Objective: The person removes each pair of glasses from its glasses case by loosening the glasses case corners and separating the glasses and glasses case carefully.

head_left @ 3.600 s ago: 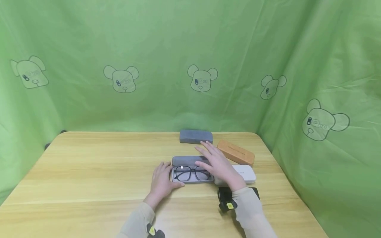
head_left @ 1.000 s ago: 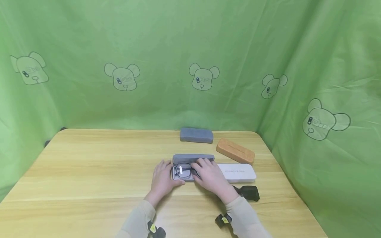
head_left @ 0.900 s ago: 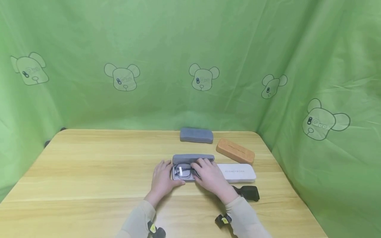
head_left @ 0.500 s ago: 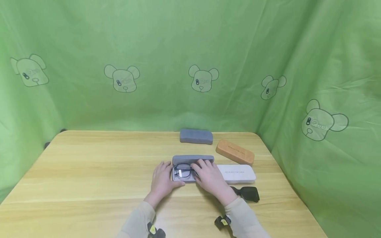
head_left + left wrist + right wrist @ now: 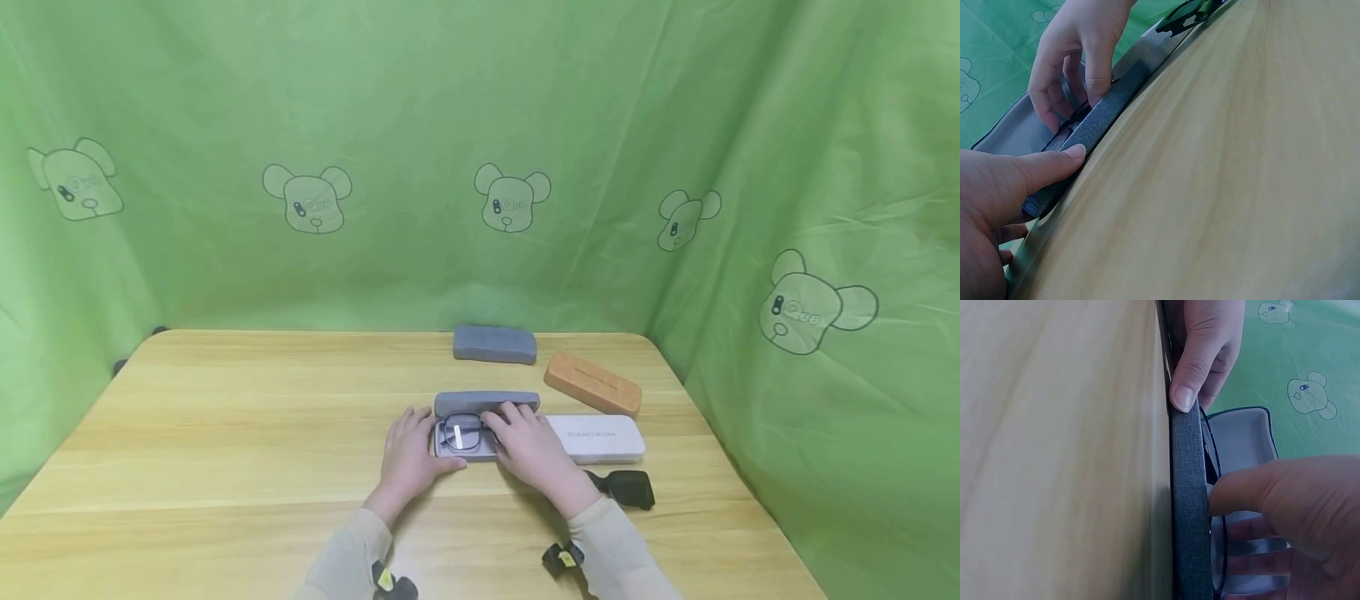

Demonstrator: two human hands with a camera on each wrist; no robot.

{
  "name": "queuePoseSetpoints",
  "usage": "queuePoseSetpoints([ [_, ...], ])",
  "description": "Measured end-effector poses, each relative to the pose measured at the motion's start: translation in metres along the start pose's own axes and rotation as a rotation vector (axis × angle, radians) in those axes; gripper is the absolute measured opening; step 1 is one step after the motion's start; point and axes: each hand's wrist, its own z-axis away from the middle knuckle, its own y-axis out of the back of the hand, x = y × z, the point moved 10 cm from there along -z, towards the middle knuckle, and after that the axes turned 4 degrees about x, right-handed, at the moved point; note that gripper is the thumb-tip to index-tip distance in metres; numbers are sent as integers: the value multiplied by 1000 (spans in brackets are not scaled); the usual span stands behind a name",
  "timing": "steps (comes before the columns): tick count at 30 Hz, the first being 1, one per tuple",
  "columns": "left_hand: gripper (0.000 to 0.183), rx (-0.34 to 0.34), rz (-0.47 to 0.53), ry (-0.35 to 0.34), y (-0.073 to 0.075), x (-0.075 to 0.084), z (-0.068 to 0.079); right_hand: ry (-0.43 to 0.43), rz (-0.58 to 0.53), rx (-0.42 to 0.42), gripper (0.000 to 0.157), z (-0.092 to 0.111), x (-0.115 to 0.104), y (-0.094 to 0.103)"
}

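An open grey glasses case [image 5: 486, 402] lies on the table, its lid tipped back at the far side. Inside sits a pair of dark-framed glasses [image 5: 462, 435], the left lens showing. My left hand [image 5: 408, 454] holds the case's left end; its thumb [image 5: 1054, 167] presses on the front wall in the left wrist view. With thumb and fingers reaching into the case, my right hand [image 5: 534, 448] pinches the right part of the glasses, which it hides in the head view. In the right wrist view the frame shows beside the right thumb [image 5: 1241, 490].
Right of the open case lies a white case [image 5: 600, 437], with black sunglasses [image 5: 630, 488] in front of it. Farther back are an orange case [image 5: 592, 383] and a closed blue-grey case [image 5: 495, 343]. Green curtains [image 5: 405, 92] stand around the table [image 5: 247, 433].
My right hand, spread above the case's right side at first, has come down into it and taken hold of the glasses. The glasses have tilted slightly since. The left hand stays on the case.
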Motion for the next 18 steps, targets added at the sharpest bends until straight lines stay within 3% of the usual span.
queuePoseSetpoints([
  [18, 91, -1, -1, -3, 0, 1, 1, 4, -8, -6, 49, 0, -1, 7],
])
